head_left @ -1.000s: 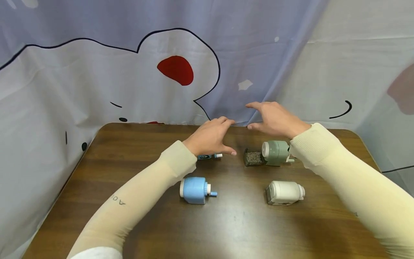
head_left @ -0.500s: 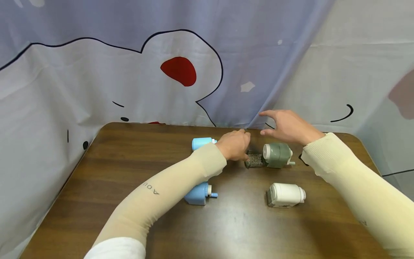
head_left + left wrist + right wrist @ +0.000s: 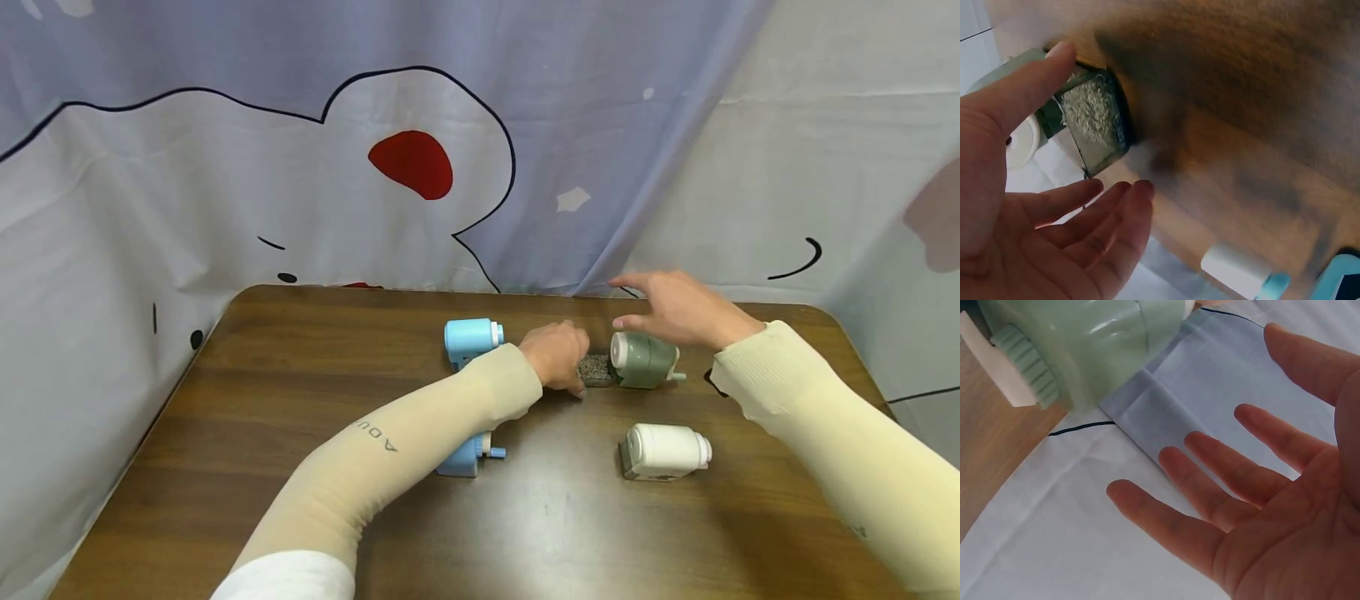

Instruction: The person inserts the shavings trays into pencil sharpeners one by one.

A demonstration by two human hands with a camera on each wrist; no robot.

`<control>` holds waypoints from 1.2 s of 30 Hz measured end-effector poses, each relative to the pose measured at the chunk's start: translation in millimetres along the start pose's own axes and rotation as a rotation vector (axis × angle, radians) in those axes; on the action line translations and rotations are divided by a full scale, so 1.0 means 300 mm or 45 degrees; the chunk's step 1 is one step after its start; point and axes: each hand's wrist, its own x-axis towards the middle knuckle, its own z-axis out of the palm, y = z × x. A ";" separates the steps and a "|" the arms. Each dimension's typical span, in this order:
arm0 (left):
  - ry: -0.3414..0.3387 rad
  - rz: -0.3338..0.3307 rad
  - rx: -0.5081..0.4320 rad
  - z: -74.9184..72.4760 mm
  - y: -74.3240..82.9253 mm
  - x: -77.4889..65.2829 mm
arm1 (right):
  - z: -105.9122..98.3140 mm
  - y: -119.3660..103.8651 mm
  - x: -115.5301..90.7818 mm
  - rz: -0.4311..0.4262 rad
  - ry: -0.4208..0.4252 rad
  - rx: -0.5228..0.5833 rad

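A green hand-crank pencil sharpener (image 3: 643, 360) sits at the back right of the table, its see-through drawer (image 3: 595, 371) of shavings sticking out to the left. My left hand (image 3: 553, 354) is right beside that drawer. In the left wrist view the thumb and the relaxed fingers lie to either side of the drawer's corner, and the shavings (image 3: 1088, 112) show between them. Just behind and above the sharpener hovers my right hand (image 3: 686, 310), fingers spread and palm bare. The right wrist view shows the green body (image 3: 1091, 350) beyond the fingertips.
Behind my left forearm stands a light blue sharpener (image 3: 472, 335). Another blue one (image 3: 459, 462) is partly hidden under that sleeve. A white sharpener (image 3: 666, 452) is at front right. A printed curtain (image 3: 300, 183) hangs behind the wooden table (image 3: 555, 525).
My left hand has moved right and down to the shavings drawer, uncovering the rear blue sharpener. My right hand has shifted right and lower, towards the green sharpener.
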 end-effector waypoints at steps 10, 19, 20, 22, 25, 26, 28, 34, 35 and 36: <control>0.032 0.028 -0.141 0.008 -0.010 0.004 | 0.013 0.016 -0.016 -0.069 -0.080 -0.058; 0.045 -0.024 -0.253 -0.017 -0.028 -0.007 | 0.041 0.039 -0.023 -0.123 -0.089 -0.066; 0.044 -0.024 -0.258 -0.020 -0.029 -0.007 | 0.043 0.042 -0.024 -0.123 -0.090 -0.058; 0.049 -0.019 -0.261 -0.025 -0.028 -0.007 | 0.047 0.046 -0.025 -0.113 -0.094 -0.036; 0.051 -0.021 -0.249 -0.030 -0.027 -0.006 | 0.050 0.049 -0.024 -0.115 -0.096 -0.022; 0.049 -0.025 -0.246 -0.031 -0.026 -0.006 | 0.051 0.049 -0.023 -0.121 -0.096 -0.017; 0.049 -0.036 -0.243 -0.031 -0.024 -0.007 | 0.054 0.049 -0.022 -0.146 -0.094 -0.016; 0.062 -0.038 -0.244 -0.021 -0.018 -0.003 | 0.060 0.049 -0.025 -0.166 -0.094 -0.013; 0.062 -0.037 -0.247 -0.018 -0.017 -0.001 | 0.061 0.050 -0.025 -0.166 -0.092 -0.011; 0.064 -0.037 -0.241 -0.015 -0.016 0.000 | 0.061 0.049 -0.025 -0.165 -0.089 -0.009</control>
